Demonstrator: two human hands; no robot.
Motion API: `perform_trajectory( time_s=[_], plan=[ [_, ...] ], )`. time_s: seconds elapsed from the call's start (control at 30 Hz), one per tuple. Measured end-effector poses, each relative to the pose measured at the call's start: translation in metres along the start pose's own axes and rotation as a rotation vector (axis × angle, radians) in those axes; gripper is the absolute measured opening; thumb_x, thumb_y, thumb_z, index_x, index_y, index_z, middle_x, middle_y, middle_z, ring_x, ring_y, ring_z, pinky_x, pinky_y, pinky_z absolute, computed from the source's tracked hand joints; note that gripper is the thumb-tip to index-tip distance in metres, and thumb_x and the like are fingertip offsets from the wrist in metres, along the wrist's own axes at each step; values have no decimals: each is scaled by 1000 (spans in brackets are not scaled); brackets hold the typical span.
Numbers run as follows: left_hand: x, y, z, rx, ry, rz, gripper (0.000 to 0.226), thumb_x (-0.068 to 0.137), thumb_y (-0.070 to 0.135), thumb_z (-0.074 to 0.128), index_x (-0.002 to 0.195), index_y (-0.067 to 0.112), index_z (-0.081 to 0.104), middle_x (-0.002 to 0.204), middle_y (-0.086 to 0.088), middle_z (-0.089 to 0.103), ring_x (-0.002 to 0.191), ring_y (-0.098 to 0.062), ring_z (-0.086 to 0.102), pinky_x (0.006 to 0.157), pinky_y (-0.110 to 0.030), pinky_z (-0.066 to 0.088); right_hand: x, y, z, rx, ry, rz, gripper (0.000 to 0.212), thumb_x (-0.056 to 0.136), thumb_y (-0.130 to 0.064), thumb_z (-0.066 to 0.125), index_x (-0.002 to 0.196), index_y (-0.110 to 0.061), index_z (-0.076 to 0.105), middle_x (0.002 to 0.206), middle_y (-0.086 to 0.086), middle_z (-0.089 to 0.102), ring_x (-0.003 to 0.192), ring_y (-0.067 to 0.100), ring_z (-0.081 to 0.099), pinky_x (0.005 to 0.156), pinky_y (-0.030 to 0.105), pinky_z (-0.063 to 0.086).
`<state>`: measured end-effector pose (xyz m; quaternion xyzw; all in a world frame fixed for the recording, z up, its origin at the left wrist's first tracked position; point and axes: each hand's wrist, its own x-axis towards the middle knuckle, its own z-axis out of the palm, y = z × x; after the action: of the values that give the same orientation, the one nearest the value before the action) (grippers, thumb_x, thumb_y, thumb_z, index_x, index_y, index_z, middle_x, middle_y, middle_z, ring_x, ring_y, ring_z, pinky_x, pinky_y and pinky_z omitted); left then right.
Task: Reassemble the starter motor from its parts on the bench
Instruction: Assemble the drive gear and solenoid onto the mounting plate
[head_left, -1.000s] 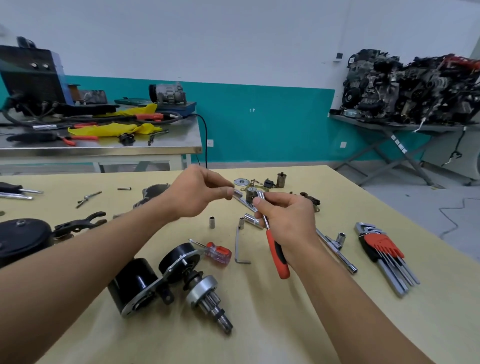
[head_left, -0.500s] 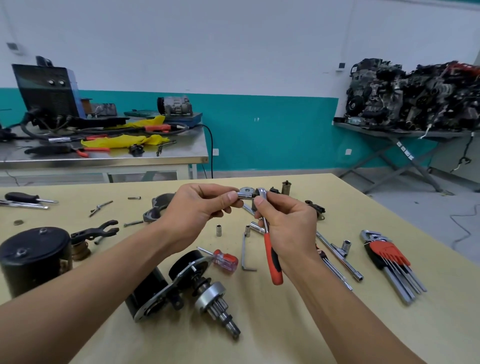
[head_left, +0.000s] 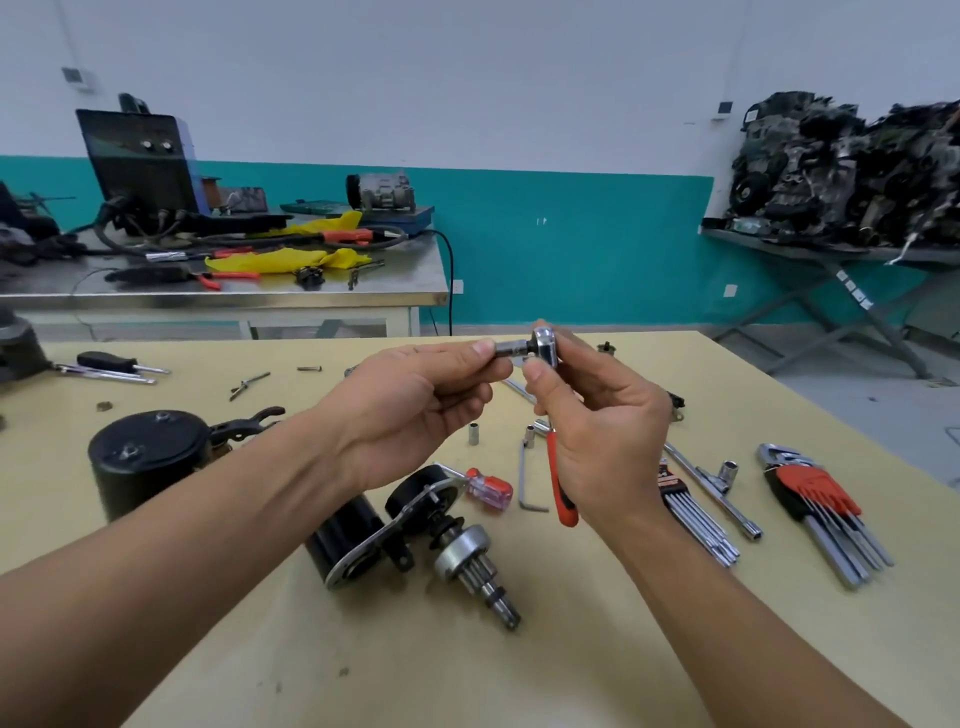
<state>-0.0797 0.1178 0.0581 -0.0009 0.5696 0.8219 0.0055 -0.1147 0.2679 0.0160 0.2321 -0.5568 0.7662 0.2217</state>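
The right hand (head_left: 602, 441) is gripping the ratchet (head_left: 545, 347) head-up, fingers curled, steadying it. The left hand (head_left: 415, 410) is pinching a socket (head_left: 511, 349) onto its drive; full seating is not discernible.

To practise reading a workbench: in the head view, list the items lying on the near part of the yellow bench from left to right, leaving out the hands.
black motor housing → starter motor with pinion shaft → red-handled screwdriver → loose L-shaped hex key → red hex key set
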Motion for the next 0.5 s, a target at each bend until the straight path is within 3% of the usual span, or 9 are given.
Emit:
perform_trajectory(
  time_s=[0.1, 0.17, 0.23, 0.3, 0.4, 0.5],
  plan=[
    [-10, 3, -5, -31, -58, -48, 18, 79, 16, 69, 91, 8, 79, 77, -4, 74, 63, -9, 64, 60, -18, 56, -4, 0, 2, 19, -62, -28, 33, 80, 2, 76, 109, -12, 71, 104, 3, 76, 94, 14, 73, 80, 21, 56],
    [-15, 6, -11, 71, -68, -25, 18, 81, 19, 68, 91, 9, 79, 79, -5, 75, 65, -10, 64, 62, -18, 56, -5, -1, 3, 29, -143, -13, 29, 79, -2, 76, 106, -11, 70, 96, 3, 77, 83, 14, 73, 71, 22, 57],
    [-20, 12, -23, 468, -39, 77, 26, 82, 32, 69, 99, 13, 78, 89, -1, 77, 74, -8, 67, 68, -19, 55, -6, -1, 3, 66, -229, 55, 26, 80, -3, 75, 105, -10, 69, 93, 6, 77, 72, 15, 70, 59, 22, 55],
    [-28, 17, -41, 1028, -57, 173, 52, 77, 57, 68, 120, 27, 70, 107, 13, 75, 92, 4, 67, 80, -17, 52, -5, -2, 3, 112, -241, 178, 25, 84, -2, 72, 106, -13, 68, 91, 6, 76, 63, 17, 68, 52, 22, 53],
    [-50, 8, -75, 1498, -196, 83, 93, 65, 85, 63, 147, 55, 30, 132, 31, 53, 116, 12, 50, 99, -19, 42, 2, -1, -1, 99, -138, 404, 29, 88, -4, 70, 111, -23, 69, 90, 2, 76, 53, 22, 68, 47, 23, 53],
    [-69, -19, -101, 1750, -262, 137, 114, 60, 87, 64, 146, 67, -7, 140, 33, 35, 129, 4, 35, 107, -20, 28, 6, 0, -5, -6, -130, 512, 23, 92, -4, 66, 105, -22, 74, 106, 4, 73, 47, 21, 64, 45, 23, 50]
  ],
)
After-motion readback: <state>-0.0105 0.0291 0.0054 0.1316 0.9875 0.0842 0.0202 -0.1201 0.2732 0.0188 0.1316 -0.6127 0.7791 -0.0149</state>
